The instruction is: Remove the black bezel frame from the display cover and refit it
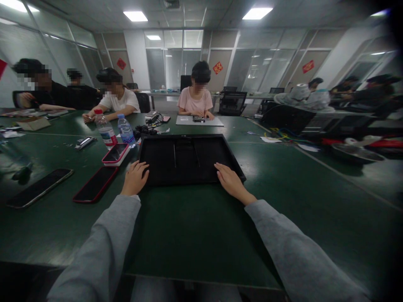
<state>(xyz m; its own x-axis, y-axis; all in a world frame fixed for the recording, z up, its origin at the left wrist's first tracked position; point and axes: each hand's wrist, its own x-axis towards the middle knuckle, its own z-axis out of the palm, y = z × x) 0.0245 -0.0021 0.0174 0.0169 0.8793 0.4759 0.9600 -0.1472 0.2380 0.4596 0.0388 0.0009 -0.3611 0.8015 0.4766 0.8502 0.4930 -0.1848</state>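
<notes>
A shallow black rectangular tray-like piece (163,178) with a raised rim lies flat on the green table (195,226) in front of me. Two thin pale strips (175,156) run lengthwise across its dark inner surface; whether they are rods or reflections I cannot make out. My left hand (135,178) rests at its near left corner, fingers stretched over the rim. At the near right corner lies my right hand (233,182), its fingers extended flat over the edge. Neither hand grasps anything.
Left of the tray-like piece are a red-edged phone (96,184), a pink-cased phone (116,154), a dark phone (40,187) and two bottles (126,132). Across the table, a person in pink (195,98) works over a white mat (215,122). Cables (278,134) lie to the right.
</notes>
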